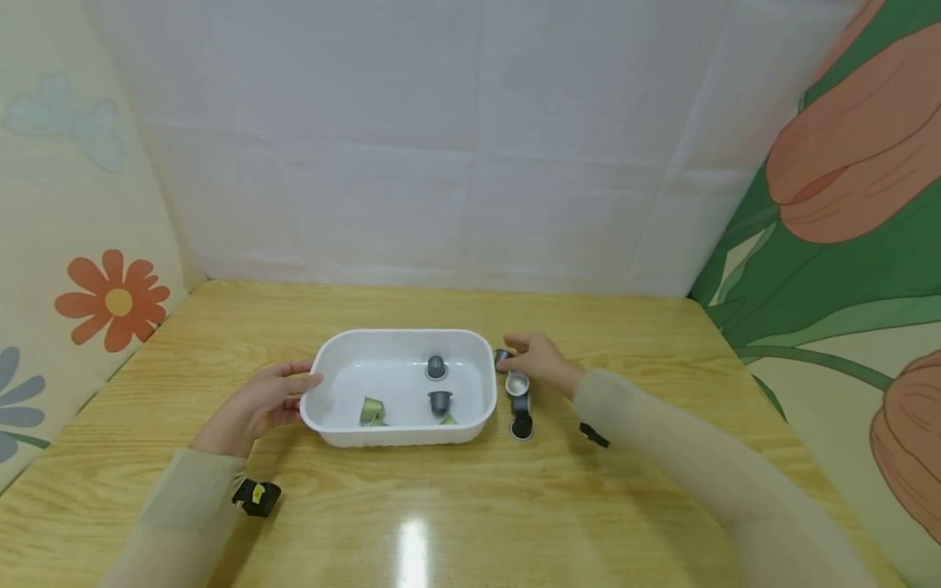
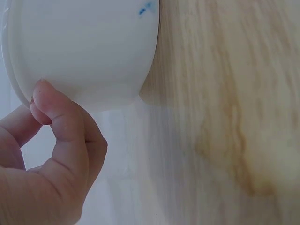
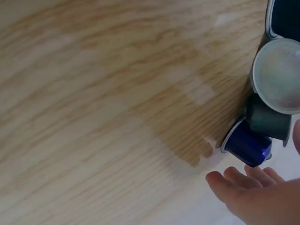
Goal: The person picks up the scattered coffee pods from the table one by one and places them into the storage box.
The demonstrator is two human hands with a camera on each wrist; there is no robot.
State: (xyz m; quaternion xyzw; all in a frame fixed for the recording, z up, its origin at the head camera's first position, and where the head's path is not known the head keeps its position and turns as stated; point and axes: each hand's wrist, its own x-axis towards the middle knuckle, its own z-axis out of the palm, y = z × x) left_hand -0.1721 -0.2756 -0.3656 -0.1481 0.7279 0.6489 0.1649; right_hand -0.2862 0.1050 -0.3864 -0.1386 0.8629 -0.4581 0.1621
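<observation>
A white tub [image 1: 412, 437] with rounded corners stands on the table, gripped at its left end by my left hand [image 1: 274, 396]. The left wrist view shows fingertips [image 2: 44, 96] at the tub's rim. Inside lie a grey capsule [image 1: 436, 367], a darker capsule [image 1: 440, 402] and green capsules [image 1: 372, 408]. Beyond the tub's right end, my right hand [image 1: 540, 362] reaches over a row of coffee capsules, fingers spread around the far ones. In the right wrist view its fingers [image 3: 243, 180] are beside a blue capsule [image 3: 247, 143] that leans against a dark green capsule [image 3: 268, 117].
Nearer in the row are a capsule with its silver lid up [image 1: 518, 383], a dark capsule [image 1: 520, 403] and a black capsule [image 1: 522, 425]. The wooden table [image 1: 353, 514] meets a white sheet [image 1: 412, 204] behind; flowered panels [image 1: 845, 310] flank it.
</observation>
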